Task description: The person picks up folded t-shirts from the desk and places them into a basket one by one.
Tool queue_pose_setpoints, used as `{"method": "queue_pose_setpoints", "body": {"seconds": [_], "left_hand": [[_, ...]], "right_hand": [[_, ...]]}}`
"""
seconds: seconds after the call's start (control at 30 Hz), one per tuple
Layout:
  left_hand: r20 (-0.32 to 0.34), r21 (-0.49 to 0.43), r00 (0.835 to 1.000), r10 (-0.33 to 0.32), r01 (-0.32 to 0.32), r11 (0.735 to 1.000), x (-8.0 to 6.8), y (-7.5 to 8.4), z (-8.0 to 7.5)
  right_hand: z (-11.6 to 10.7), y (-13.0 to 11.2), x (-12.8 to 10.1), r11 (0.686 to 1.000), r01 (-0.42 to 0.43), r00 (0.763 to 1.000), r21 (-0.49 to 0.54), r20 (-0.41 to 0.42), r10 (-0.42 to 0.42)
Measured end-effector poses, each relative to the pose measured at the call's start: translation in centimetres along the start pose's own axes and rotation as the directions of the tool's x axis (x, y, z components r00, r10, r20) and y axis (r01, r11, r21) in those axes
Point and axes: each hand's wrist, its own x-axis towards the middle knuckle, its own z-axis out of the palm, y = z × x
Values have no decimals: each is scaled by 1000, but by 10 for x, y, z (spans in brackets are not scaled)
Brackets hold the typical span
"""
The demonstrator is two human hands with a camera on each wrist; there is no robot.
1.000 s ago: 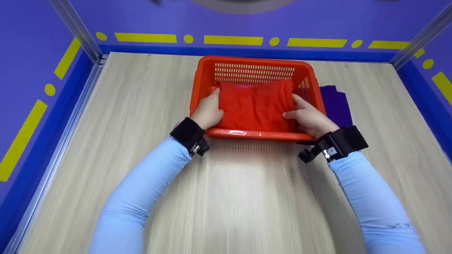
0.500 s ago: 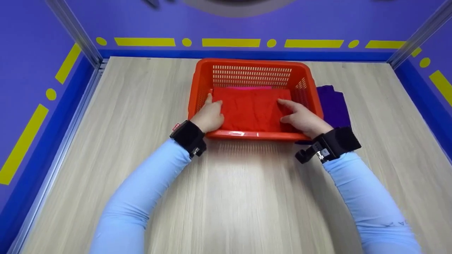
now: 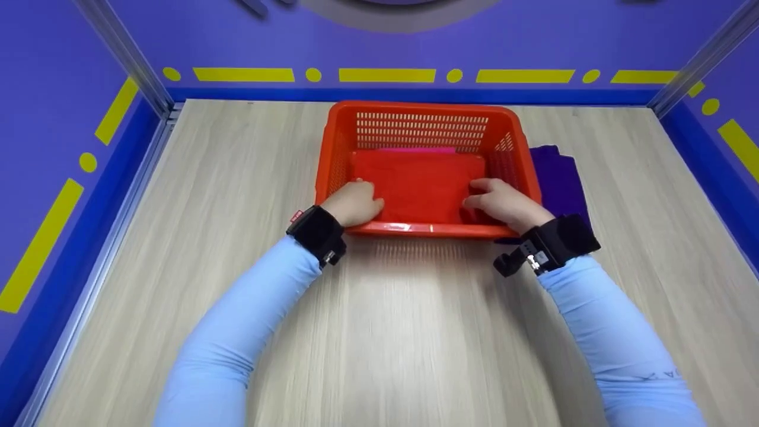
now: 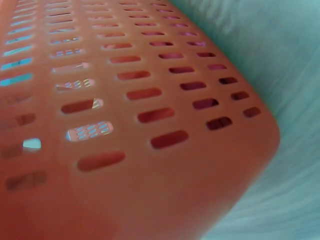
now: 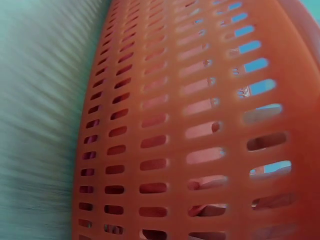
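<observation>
A folded red cloth (image 3: 422, 184) lies flat inside the red plastic basket (image 3: 424, 108), in the head view. A strip of pink cloth (image 3: 418, 150) shows behind and under it. My left hand (image 3: 354, 203) reaches over the near left rim and touches the cloth's left side, its fingers partly hidden. On the right side, my right hand (image 3: 503, 203) rests with loosely bent, spread fingers on the cloth's edge. Both wrist views are filled by the slotted outer basket wall (image 4: 165, 170), which hides most of the hands.
A folded dark purple cloth (image 3: 560, 184) lies on the wooden table (image 3: 409, 332) to the basket's right, partly under it. Blue panels with yellow marks (image 3: 388, 75) stand behind the table and at both sides.
The red cloth, earlier held up by both hands at its sides, has gone down into the basket and lies flatter. Both hands have loosened from its sides and shifted toward the near rim.
</observation>
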Motion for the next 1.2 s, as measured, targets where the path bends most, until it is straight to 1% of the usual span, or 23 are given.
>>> {"method": "queue_pose_setpoints", "body": {"seconds": [0.23, 0.4, 0.57, 0.63, 0.73, 0.8, 0.9, 0.97, 1.03, 1.1, 1.2], "left_hand": [[-32, -24, 999, -20, 19, 1000, -1, 1, 1], [-33, -31, 999, -41, 40, 999, -3, 3, 1], [-29, -36, 999, -43, 42, 998, -4, 5, 2], [-37, -42, 998, -47, 45, 998, -4, 6, 1], [-69, -40, 996, -54, 52, 998, -4, 6, 1], [-103, -32, 993, -54, 51, 998, -3, 6, 2], [-144, -49, 989, -45, 38, 998, -3, 4, 3], [-185, -92, 982, -27, 10, 996, -4, 2, 3], [-235, -138, 972, 4, -38, 990, -5, 1, 3], [-306, -150, 951, 50, -100, 984, -6, 0, 3], [-405, -116, 907, 116, -177, 977, -8, -3, 1]], "right_hand": [[-2, 2, 3, 999, -14, 1000, 31, -1, 14], [-3, 2, 6, 999, 0, 1000, 45, -5, 0], [-4, 4, 7, 999, 2, 1000, 45, -14, -1], [-4, 4, 7, 999, 1, 1000, 46, -16, 0], [-5, 4, 7, 999, 4, 1000, 52, -23, -3], [-5, 4, 7, 997, 3, 999, 75, -32, -1], [-4, 4, 8, 993, 9, 999, 114, -41, -4], [-4, 4, 8, 990, 15, 999, 137, -43, -9], [-5, 3, 7, 988, 26, 998, 152, -52, -18], [-6, 3, 7, 984, 45, 997, 170, -74, -33], [-7, 3, 4, 977, 103, 989, 187, -123, -80]]}}
